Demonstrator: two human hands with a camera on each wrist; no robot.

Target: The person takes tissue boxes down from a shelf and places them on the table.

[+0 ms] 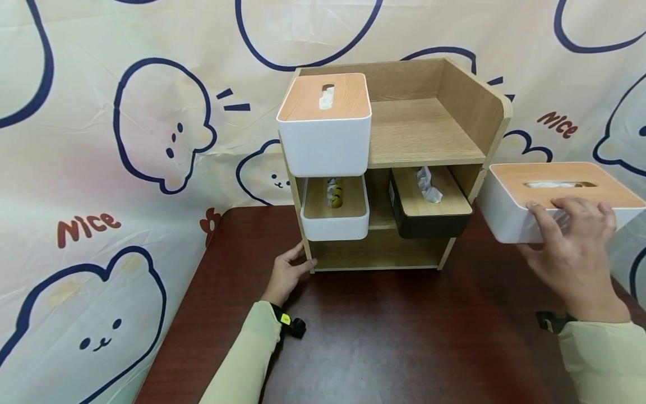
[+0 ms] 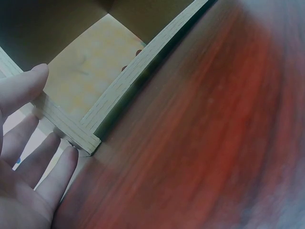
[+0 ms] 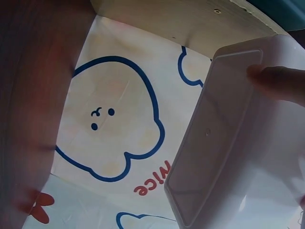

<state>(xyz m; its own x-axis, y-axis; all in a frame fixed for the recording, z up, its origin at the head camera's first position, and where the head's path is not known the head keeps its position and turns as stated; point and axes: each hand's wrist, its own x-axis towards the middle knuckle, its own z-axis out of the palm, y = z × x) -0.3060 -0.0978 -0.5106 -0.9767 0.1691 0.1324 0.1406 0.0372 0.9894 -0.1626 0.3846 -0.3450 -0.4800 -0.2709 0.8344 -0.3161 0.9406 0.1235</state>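
Observation:
My right hand [image 1: 580,252] holds a long white tissue box [image 1: 510,210] with a wood-look lid, raised at the shelf's right side. Its thumb presses the underside, visible in the right wrist view, and the fingers reach over the front edge of the lid. My left hand [image 1: 286,275] grips the lower left side panel of a wooden desktop shelf [image 1: 424,134]. In the left wrist view the thumb [image 2: 28,86] lies on the panel's inner side while the other fingers are outside it.
A tall white tissue box [image 1: 323,146] stands on the shelf's top left. Below it are a white open tray [image 1: 335,229] holding a small yellow item [image 1: 334,193], and a black tissue box [image 1: 434,224] with a tissue sticking out. A printed cloth [image 1: 166,129] hangs behind the dark red table [image 1: 404,336].

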